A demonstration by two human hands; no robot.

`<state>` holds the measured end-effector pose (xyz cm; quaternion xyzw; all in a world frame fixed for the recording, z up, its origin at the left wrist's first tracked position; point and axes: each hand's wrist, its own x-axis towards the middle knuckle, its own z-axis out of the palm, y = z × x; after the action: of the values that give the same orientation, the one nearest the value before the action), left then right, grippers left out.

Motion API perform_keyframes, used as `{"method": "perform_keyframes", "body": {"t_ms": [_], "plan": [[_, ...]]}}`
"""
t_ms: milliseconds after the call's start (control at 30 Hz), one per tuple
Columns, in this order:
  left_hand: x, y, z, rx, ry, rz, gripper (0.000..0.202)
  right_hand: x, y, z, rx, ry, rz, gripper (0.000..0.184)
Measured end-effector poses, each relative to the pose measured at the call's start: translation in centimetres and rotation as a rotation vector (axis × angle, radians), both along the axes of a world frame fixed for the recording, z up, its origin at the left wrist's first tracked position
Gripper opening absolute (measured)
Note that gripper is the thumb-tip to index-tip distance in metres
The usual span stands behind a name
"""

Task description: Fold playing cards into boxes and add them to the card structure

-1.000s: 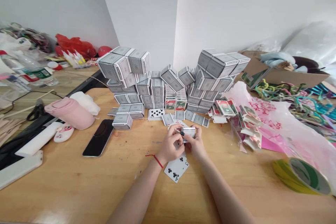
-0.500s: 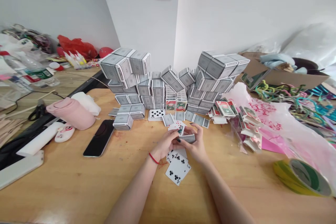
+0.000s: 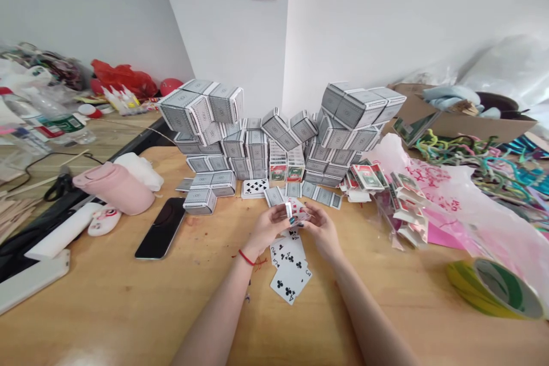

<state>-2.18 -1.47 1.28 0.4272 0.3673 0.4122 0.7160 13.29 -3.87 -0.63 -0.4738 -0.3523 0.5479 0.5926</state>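
Note:
Both my hands meet over the middle of the wooden table (image 3: 128,303). My left hand (image 3: 269,226) and my right hand (image 3: 321,226) pinch a small bunch of playing cards (image 3: 295,210) between them, red pips showing. Just below the hands, several face-up club cards (image 3: 289,266) lie spread on the table. A red string circles my left wrist. Behind the hands stands a big pile of grey-backed card boxes (image 3: 274,131), with loose face-down cards (image 3: 321,194) and a nine of spades (image 3: 255,187) in front of it.
A black phone (image 3: 160,227), a pink case (image 3: 114,186) and white blocks (image 3: 60,234) lie at the left. Folded card packs (image 3: 405,206) and a pink plastic bag (image 3: 472,206) sit at the right, with a green-yellow tape roll (image 3: 495,289) near the right edge.
My hands have lifted slightly and drawn closer to the box pile, turning the held cards. More club cards now show spread on the table beneath them.

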Motion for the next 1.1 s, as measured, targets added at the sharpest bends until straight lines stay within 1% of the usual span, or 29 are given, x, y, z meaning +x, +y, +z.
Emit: {"method": "perform_keyframes", "body": {"t_ms": [100, 233, 367, 500, 633, 767, 833, 933, 1000, 1100], "plan": [[0.0, -0.1, -0.1, 0.059, 0.043, 0.025, 0.049, 0.0, -0.1, 0.3, 0.002, 0.13, 0.031, 0.05], [0.2, -0.3, -0.4, 0.117, 0.071, -0.041, 0.052, -0.1, -0.3, 0.9, 0.033, 0.228, 0.064, 0.048], [0.4, -0.4, -0.9, 0.176, 0.116, -0.075, 0.056, -0.2, -0.5, 1.2, 0.069, 0.225, 0.117, 0.05], [0.4, -0.6, -1.2, 0.237, 0.159, -0.108, 0.056, -0.1, -0.6, 0.9, 0.087, 0.209, 0.159, 0.051], [0.4, -0.6, -1.2, 0.296, 0.158, -0.121, 0.058, 0.0, -0.6, 0.6, 0.121, 0.229, 0.189, 0.051], [0.4, -0.7, -1.1, 0.355, 0.199, -0.148, 0.055, 0.0, -0.7, 0.7, 0.126, 0.209, 0.195, 0.054], [0.5, -0.7, -1.1, 0.395, 0.246, -0.135, 0.056, -0.1, -0.7, 0.9, 0.111, 0.217, 0.201, 0.054], [0.6, -0.8, -1.2, 0.47, 0.338, -0.075, 0.057, -0.1, -0.6, 0.9, 0.061, 0.228, 0.182, 0.051], [0.7, -0.9, -1.1, 0.522, 0.387, -0.032, 0.056, -0.2, -0.4, 0.7, 0.008, 0.192, 0.157, 0.049], [0.7, -1.0, -1.0, 0.624, 0.462, -0.005, 0.054, -0.3, -0.3, 0.4, -0.066, 0.096, 0.14, 0.048]]}}
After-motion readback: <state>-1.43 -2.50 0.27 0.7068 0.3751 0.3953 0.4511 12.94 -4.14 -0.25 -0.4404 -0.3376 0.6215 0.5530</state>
